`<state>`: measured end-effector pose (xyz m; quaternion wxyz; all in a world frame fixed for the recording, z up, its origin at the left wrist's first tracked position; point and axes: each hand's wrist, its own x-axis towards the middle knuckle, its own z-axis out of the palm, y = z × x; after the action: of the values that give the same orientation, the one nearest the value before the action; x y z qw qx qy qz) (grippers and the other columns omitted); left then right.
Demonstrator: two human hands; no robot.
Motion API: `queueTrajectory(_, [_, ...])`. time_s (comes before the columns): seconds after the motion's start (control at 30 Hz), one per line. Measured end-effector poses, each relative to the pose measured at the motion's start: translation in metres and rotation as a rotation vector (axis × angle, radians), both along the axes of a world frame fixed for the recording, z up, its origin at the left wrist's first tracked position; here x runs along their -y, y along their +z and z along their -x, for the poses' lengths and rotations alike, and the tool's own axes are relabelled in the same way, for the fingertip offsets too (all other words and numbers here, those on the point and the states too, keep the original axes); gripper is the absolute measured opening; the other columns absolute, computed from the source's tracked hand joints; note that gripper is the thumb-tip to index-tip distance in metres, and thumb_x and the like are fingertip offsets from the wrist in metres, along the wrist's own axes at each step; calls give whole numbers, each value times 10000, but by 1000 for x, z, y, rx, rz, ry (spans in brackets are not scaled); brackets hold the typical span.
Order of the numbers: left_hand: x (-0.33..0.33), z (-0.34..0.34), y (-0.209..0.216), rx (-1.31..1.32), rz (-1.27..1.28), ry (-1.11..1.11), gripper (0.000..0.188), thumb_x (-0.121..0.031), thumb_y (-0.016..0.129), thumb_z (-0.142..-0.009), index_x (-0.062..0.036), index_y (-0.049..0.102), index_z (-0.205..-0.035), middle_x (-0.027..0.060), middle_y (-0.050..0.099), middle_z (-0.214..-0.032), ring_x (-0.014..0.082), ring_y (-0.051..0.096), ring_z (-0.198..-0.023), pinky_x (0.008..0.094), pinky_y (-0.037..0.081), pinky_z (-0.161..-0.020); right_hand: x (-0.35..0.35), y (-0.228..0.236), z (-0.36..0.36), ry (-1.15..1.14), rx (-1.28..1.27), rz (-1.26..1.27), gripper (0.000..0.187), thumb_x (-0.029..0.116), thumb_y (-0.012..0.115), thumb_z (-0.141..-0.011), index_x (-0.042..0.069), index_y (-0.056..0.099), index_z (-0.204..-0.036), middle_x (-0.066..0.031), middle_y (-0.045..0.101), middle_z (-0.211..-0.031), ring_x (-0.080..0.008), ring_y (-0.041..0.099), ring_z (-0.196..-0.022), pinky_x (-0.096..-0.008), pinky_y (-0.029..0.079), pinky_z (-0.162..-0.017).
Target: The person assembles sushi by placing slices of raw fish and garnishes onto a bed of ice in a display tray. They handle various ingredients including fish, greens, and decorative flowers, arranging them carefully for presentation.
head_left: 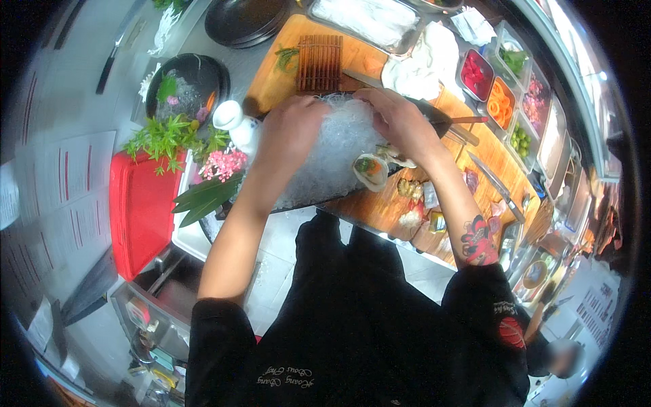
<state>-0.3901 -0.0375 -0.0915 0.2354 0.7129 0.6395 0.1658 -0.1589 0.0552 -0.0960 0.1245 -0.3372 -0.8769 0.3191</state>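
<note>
Papers (74, 183) cover the pale wall at the left of the frame, followed by a red panel (144, 217) and, above it, a black bowl (220, 76) with greenery. At upper centre, right of a white bottle (243, 133), the left hand (298, 125) and then the right hand (405, 125) bend apart around the upper part of an ice mound (342, 152) on a dark tray (435, 115); whether their fingers clamp anything I cannot tell, and a filled shell (370, 171) sits at its right side. Farther right, a knife (498, 184) lies on a wooden board (369, 214) below a tub of orange garnish (500, 102).
</note>
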Motion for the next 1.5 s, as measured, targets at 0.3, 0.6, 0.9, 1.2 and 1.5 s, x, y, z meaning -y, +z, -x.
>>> queueTrajectory(0.3, [-5,-4,11,-76,-192,-55,295,-57,764,-791,-70,690,-1076,110,675,-1028,349,646,-1000,461,518,-890,5,11,-2,83,-85,-228,494,-35,705,-776,60,644,-1256,-129,624,-1263,-350,583,-1212,-422,492,-1038])
queueTrajectory(0.6, [-14,-2,61,-109,-60,-121,454,-35,829,-723,-54,681,-1152,145,673,-1127,366,634,-1108,430,515,-958,-11,34,-53,103,-277,-141,337,54,746,-837,58,680,-1168,-107,645,-1177,-307,608,-1152,-408,495,-1021])
queueTrajectory(0.9, [-25,-35,51,-473,34,-211,341,1,642,-816,-42,665,-1154,154,667,-1067,372,665,-1038,455,537,-908,-59,142,-347,-476,-477,2,202,17,713,-950,15,689,-1151,11,673,-1044,-82,629,-978,-241,503,-875])
queueTrajectory(1.2, [-46,-102,73,-484,183,-1,655,68,769,-698,-52,647,-1330,178,573,-1389,376,570,-1261,442,444,-1108,-122,119,-599,-1045,-330,-379,200,176,763,-960,37,777,-1103,4,763,-999,-76,677,-900,-220,534,-828])
queueTrajectory(1.5, [-65,-168,27,-331,-3,41,358,-95,782,-845,-73,737,-1200,158,720,-1213,352,663,-1166,426,511,-1031,-235,-109,-699,-803,713,-273,245,237,683,-922,20,705,-1032,-195,721,-1022,-331,685,-957,-450,533,-847])
